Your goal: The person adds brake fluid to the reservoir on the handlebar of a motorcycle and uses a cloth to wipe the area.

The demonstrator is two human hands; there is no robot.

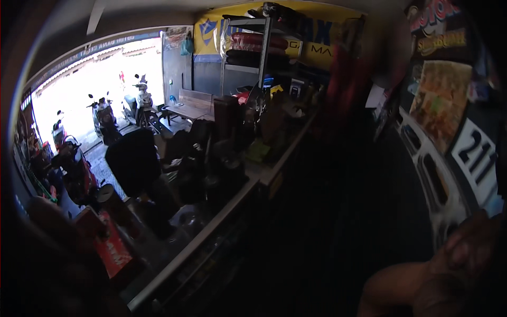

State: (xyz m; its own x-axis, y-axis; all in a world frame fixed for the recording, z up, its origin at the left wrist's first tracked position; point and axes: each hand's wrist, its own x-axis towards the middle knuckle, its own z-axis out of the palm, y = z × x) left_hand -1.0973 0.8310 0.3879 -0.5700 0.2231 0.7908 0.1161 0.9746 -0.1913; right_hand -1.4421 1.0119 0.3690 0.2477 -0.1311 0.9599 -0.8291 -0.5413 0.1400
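Observation:
My right hand (465, 245) is raised at the lower right edge, close to the dark wall. Its fingers look curled in, but shadow hides whatever they may hold. A pale blue patch (495, 205) shows just above it, too dim to name. At the lower left, a dark blurred shape (50, 216) looks like my left hand, with its fingers lost in shadow. Beside that shape, a red box (112, 248) and a brown cylindrical can (111, 198) stand on the glass-topped counter (203, 232).
Dark clutter covers the counter, including a black upright object (134, 161). Beyond are a wooden bench (193, 103), a metal shelf rack (264, 53) and parked motorbikes (104, 116) by the bright doorway. A pale slotted frame (430, 174) hangs along the right wall.

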